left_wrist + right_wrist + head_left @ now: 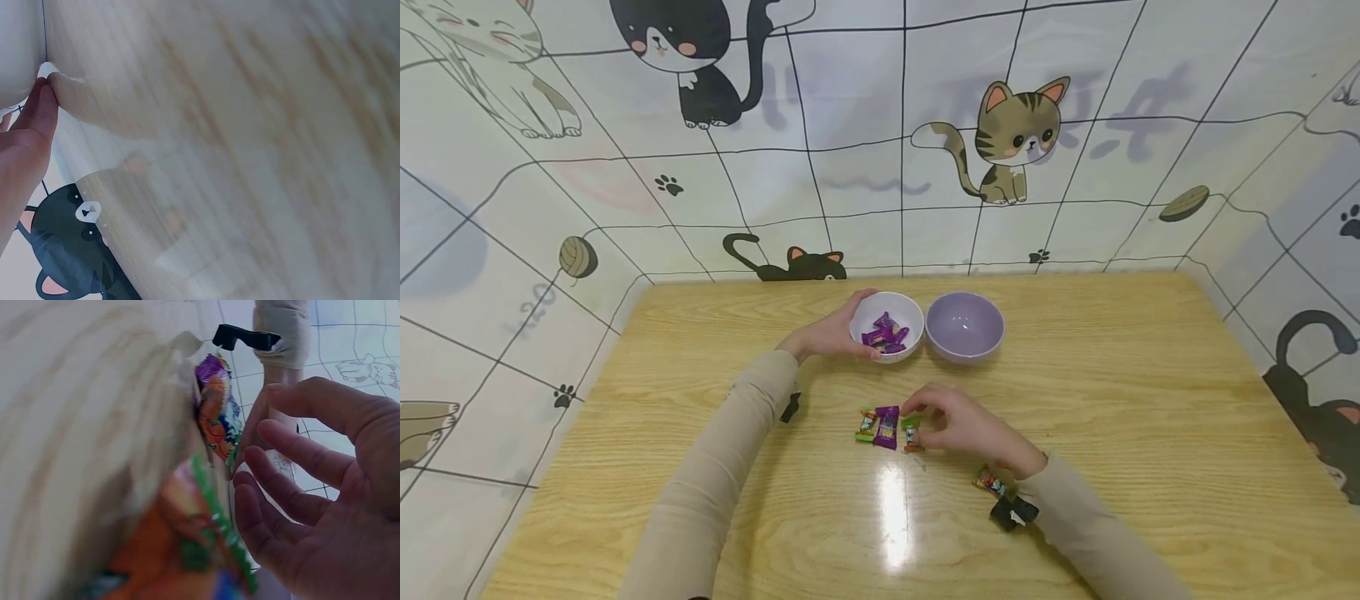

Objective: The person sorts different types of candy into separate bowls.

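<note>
My left hand (831, 333) grips the white bowl (906, 307), with the thumb on its near side and the fingers round the far side. Several small purple-wrapped candies (887, 332) lie inside that bowl. My right hand (966, 427) reaches over the table with loosely bent fingers beside a green-and-orange wrapped candy (912, 436). Left of that candy lie a larger purple packet (887, 427) and another green-ended candy (866, 425). In the right wrist view, the right hand's fingers (294, 453) are spread with nothing between them, and an orange wrapper (181, 534) looms close.
A lilac bowl (965, 327) stands just right of the white one. Another wrapped candy (990, 481) lies by my right wrist, near a black strap piece (1013, 512). The wooden table (1120, 358) backs onto a cat-patterned sheet (865, 192).
</note>
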{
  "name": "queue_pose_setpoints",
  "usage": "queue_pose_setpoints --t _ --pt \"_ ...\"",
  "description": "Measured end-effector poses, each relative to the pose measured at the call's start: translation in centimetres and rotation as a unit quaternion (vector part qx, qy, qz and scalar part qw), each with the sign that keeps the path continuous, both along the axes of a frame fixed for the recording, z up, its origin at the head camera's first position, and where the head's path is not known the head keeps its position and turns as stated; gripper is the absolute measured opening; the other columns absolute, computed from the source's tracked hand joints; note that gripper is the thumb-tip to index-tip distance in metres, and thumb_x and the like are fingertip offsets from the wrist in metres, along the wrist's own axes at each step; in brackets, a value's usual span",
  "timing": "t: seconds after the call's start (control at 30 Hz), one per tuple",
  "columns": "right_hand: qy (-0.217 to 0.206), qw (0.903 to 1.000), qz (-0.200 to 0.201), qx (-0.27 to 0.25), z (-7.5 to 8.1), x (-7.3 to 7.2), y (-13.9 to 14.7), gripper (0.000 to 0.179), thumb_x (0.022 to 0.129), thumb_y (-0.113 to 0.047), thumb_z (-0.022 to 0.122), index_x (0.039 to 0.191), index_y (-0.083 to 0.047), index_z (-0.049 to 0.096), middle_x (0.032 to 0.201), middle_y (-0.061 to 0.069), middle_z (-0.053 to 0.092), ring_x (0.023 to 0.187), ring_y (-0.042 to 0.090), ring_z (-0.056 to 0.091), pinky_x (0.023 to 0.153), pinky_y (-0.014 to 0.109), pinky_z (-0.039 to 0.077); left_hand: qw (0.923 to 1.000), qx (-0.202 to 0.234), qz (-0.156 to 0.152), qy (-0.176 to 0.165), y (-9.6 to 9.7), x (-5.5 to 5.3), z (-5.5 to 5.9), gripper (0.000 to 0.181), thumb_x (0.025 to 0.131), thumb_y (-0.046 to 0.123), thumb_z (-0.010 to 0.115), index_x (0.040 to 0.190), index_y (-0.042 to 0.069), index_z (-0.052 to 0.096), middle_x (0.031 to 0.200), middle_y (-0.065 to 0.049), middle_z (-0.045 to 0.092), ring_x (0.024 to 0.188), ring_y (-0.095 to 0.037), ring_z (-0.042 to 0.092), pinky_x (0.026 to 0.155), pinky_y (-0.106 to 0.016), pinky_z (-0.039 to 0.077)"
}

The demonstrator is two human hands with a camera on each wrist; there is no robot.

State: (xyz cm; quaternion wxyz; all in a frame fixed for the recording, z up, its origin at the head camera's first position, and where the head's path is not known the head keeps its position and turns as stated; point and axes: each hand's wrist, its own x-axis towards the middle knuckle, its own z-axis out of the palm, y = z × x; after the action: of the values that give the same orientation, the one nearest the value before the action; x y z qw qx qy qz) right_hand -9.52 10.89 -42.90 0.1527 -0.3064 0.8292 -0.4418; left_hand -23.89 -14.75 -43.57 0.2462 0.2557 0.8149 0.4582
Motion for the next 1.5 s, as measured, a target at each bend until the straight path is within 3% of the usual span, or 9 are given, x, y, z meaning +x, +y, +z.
queue_pose_setpoints --t 0.23,0.6,0.93,1.23,1.5 --pt "0.038 0.9987 0.012 0.030 -0.9 0.1 -0.4 0.040 0.077 -0.016 0.081 0.113 -0.006 0.065 0.111 0.003 0.062 0.105 0.022 0.056 0.095 0.040 0.043 1.0000 0.004 0.000 -0.003 -0.1 0.0 0.0 0.108 0.075 0.018 0.083 0.153 0.022 0.009 0.144 -0.012 0.031 0.130 -0.026 0.035 0.107 -0.044 0.030" --pt "0.033 0.9970 0.016 0.068 -1.0 0.3 -0.6 0.044 0.075 -0.010 0.079 0.116 -0.007 0.064 0.118 0.007 0.060 0.111 0.026 0.052 0.098 0.045 0.040 1.0000 -0.002 0.000 0.005 -0.1 -0.1 0.1 0.109 0.075 0.017 0.083 0.154 0.016 0.007 0.145 -0.013 0.030 0.130 -0.026 0.035 0.107 -0.044 0.030" --pt "0.030 0.9989 0.003 0.036 -1.0 0.2 -0.5 0.034 0.079 -0.005 0.074 0.112 -0.007 0.067 0.113 0.005 0.063 0.107 0.024 0.055 0.096 0.043 0.042 0.9999 -0.004 -0.001 0.011 -0.1 -0.3 -0.1 0.109 0.075 0.019 0.083 0.154 0.015 0.008 0.145 -0.013 0.030 0.130 -0.026 0.035 0.107 -0.044 0.030" --pt "-0.039 0.9989 -0.023 -0.014 -0.8 0.3 -0.1 0.038 0.079 -0.004 0.073 0.117 -0.005 0.067 0.112 0.004 0.065 0.101 0.019 0.057 0.091 0.037 0.046 1.0000 0.008 -0.004 0.005 0.0 -0.1 0.0 0.109 0.074 0.015 0.084 0.153 0.013 0.009 0.145 -0.012 0.032 0.130 -0.025 0.035 0.108 -0.043 0.029" --pt "-0.033 0.9986 -0.028 -0.032 -0.5 -0.2 0.7 0.040 0.080 -0.002 0.071 0.120 -0.003 0.066 0.114 0.005 0.065 0.097 0.018 0.058 0.088 0.037 0.048 1.0000 -0.002 0.000 0.006 0.0 -0.1 0.1 0.107 0.075 0.017 0.084 0.153 0.019 0.010 0.145 -0.012 0.032 0.131 -0.025 0.035 0.108 -0.042 0.029"
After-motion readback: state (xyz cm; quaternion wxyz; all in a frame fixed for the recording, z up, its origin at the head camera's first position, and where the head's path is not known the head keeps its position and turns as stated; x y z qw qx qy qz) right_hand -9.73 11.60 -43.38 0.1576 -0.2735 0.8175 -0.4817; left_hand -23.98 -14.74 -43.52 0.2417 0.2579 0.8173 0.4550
